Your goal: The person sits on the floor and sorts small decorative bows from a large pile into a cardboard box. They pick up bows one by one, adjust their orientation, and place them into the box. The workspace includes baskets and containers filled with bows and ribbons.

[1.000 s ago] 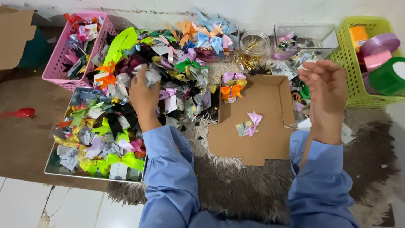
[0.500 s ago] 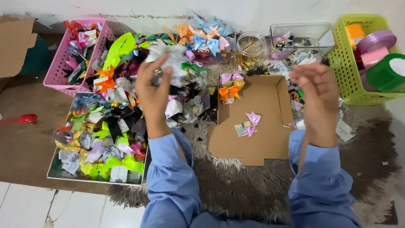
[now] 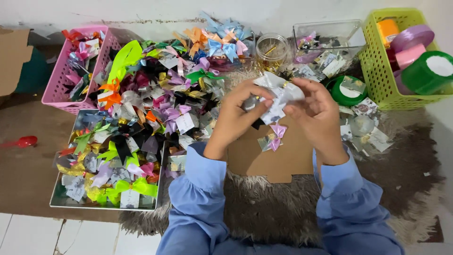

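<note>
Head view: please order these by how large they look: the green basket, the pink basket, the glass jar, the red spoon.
1-2. Pink basket and green basket look alike; the green one is cut by the frame edge, so unranked.
3. Glass jar.
4. Red spoon.

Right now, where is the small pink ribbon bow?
Head view, centre: the small pink ribbon bow lies on the brown cardboard sheet, just below both hands.

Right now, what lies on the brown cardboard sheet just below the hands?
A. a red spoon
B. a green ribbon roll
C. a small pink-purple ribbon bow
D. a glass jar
C: a small pink-purple ribbon bow lies on the cardboard sheet, just under the left hand and right hand.
</note>
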